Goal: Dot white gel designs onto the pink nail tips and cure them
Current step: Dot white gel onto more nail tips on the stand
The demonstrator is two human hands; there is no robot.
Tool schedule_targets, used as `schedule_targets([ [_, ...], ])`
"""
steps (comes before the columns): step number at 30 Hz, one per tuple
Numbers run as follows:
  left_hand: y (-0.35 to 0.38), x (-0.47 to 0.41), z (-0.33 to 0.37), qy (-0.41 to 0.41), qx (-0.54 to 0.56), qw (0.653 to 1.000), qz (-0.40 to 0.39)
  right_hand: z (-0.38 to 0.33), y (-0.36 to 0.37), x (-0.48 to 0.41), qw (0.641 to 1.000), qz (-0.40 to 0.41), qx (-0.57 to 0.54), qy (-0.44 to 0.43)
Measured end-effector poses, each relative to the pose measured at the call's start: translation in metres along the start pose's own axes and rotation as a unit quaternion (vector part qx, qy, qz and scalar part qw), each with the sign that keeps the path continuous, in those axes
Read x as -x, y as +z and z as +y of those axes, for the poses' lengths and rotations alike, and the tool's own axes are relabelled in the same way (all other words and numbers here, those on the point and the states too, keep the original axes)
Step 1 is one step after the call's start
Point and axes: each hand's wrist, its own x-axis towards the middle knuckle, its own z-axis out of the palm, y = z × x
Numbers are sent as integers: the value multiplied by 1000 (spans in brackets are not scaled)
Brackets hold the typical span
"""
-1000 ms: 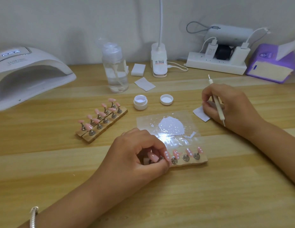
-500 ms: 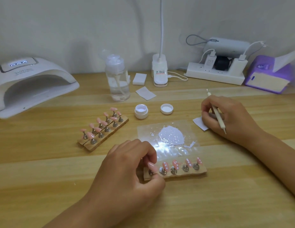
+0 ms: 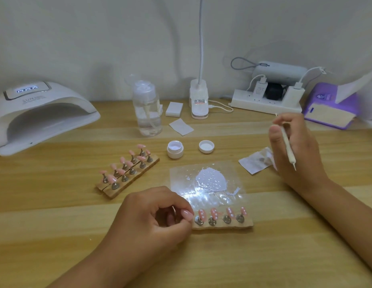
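Curing lamp [image 3: 42, 115] at far left, its mouth facing the near side of the table and well apart from the work. My left hand [image 3: 152, 221], fingers curled, pinches the left end of the wooden strip [image 3: 222, 226], whose long axis runs left to right just in front of me. My right hand [image 3: 293, 150] is off to the right, wrapped round the dotting tool [image 3: 288, 148] (tip down, touching nothing). Four pink nail tips [image 3: 213, 213] on the strip carry white dots. The lamp lies up-left of the strip, so the left hand — the nearer one — would likely carry it there.
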Motion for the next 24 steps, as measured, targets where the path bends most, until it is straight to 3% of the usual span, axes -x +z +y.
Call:
schedule_targets([
  [15,-4,-1,3,23,-16,1000,2,5,-2,-4,996,85,-23,18],
  [24,-3,5,8,96,-159,983,-10,8,-1,-5,996,82,-17,9],
])
